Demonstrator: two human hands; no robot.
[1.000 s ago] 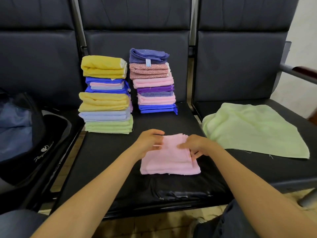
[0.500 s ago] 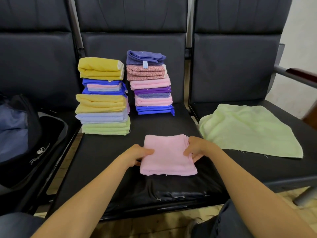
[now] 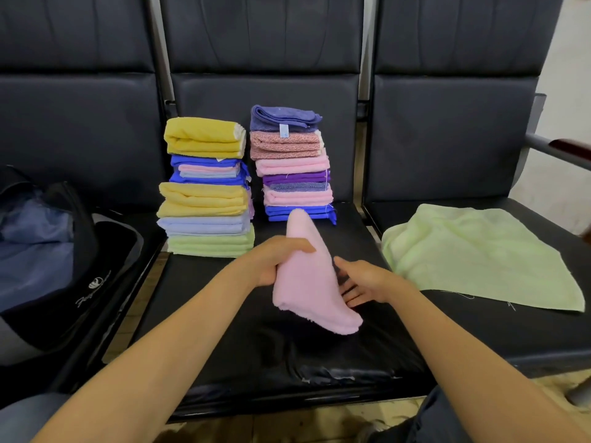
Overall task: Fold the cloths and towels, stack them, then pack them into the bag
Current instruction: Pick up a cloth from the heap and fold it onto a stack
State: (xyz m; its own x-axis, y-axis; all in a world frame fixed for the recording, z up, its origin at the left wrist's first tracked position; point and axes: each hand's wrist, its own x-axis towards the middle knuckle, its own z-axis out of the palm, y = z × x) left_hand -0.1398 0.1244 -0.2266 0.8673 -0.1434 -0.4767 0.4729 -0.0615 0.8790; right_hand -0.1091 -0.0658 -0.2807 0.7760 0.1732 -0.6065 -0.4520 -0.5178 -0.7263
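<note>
Left hand gripped the folded pink towel, tilted above the middle seat, right hand spread loosely beside it, perhaps touching, yellow-topped stack and purple-topped stack stood behind, green cloth lay on the right seat.

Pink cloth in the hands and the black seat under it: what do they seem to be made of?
The pink folded cloth looks like soft terry towelling, matte: its edges are fuzzy and it droops limply from the left hand. The black seat cushion looks like leather or vinyl: smooth, with a glossy sheen, wrinkles and a frayed front edge.
</note>
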